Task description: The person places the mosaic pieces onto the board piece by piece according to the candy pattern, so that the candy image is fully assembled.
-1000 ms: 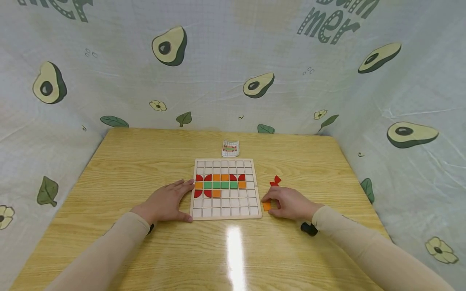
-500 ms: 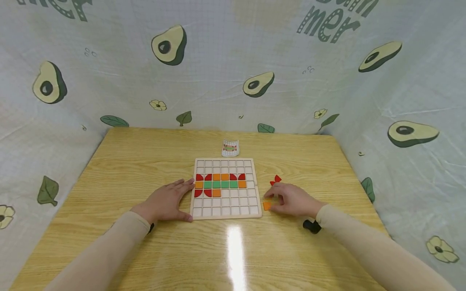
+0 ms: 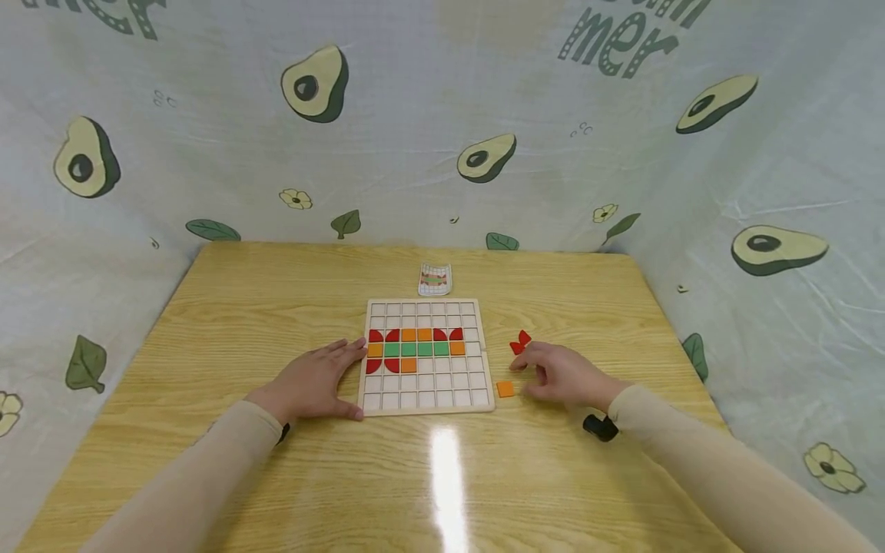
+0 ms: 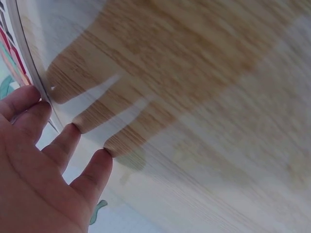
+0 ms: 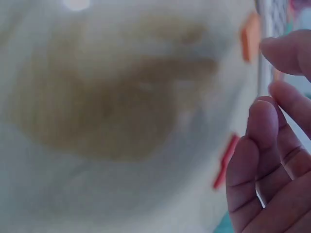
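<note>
A pale wooden grid board [image 3: 442, 392] lies on the table, with red quarter-round, orange square and green square tiles [image 3: 417, 349] in rows across its middle cells. My left hand [image 3: 314, 382] rests against the board's left side, fingers spread and thumb at the near corner. To the right of the board lies a loose orange square tile [image 3: 505, 389]. My right hand [image 3: 567, 376] is just right of it, thumb and fingers apart with nothing between them. Two red quarter-round tiles [image 3: 521, 342] lie just beyond its fingertips. The right wrist view shows the orange tile [image 5: 250, 38] near the thumb.
A small card [image 3: 435, 279] printed with a coloured grid pattern lies behind the board. The wooden table [image 3: 276, 299] meets a hanging cloth [image 3: 401, 138] with avocado prints at the back and sides. Light glares on the table [image 3: 445, 476] in front.
My right hand has drawn back rightward from the orange tile, which now shows whole. More of the red tiles is uncovered. My left hand stays at the board's side.
</note>
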`<state>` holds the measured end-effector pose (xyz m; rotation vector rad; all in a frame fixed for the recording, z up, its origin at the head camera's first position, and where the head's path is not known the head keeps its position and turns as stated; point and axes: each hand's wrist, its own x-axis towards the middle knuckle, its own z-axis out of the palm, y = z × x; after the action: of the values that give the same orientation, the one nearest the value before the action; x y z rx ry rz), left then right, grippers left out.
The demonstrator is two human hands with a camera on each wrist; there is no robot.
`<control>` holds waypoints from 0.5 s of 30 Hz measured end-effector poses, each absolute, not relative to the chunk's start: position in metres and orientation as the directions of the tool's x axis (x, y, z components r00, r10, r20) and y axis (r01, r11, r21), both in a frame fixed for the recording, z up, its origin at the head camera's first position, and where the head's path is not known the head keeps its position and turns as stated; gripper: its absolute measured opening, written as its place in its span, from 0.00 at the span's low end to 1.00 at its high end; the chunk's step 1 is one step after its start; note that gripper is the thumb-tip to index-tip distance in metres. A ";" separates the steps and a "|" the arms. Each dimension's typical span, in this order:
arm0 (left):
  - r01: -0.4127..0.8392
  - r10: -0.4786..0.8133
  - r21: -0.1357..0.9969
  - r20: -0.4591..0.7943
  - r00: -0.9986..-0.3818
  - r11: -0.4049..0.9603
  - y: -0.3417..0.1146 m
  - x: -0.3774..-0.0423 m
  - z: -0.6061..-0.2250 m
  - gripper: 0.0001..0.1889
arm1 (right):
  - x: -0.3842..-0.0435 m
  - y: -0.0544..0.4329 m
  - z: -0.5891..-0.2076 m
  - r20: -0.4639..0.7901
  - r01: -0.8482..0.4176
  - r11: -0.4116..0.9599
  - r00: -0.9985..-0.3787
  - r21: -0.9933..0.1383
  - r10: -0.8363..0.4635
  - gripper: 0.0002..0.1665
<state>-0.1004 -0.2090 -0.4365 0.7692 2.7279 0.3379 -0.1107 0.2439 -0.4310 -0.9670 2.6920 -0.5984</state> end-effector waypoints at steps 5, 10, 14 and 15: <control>0.468 0.537 0.303 -0.207 -0.818 0.830 -0.208 -0.100 -0.435 0.57 | -0.105 0.234 -0.444 -0.075 -0.621 0.669 -0.708 -0.409 -0.703 0.17; 0.460 0.530 0.305 -0.211 -0.821 0.834 -0.208 -0.100 -0.437 0.57 | -0.105 0.231 -0.447 -0.045 -0.631 0.666 -0.712 -0.398 -0.701 0.16; 0.461 0.530 0.302 -0.209 -0.822 0.834 -0.208 -0.100 -0.438 0.58 | -0.105 0.230 -0.446 -0.045 -0.637 0.658 -0.704 -0.401 -0.709 0.17; 0.462 0.530 0.301 -0.209 -0.822 0.835 -0.208 -0.100 -0.438 0.58 | -0.105 0.229 -0.446 -0.047 -0.640 0.656 -0.701 -0.401 -0.712 0.17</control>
<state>-0.1005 -0.2084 -0.4383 0.7547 2.7306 0.3438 -0.1055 0.2291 -0.4457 -1.1045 2.6729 -0.5321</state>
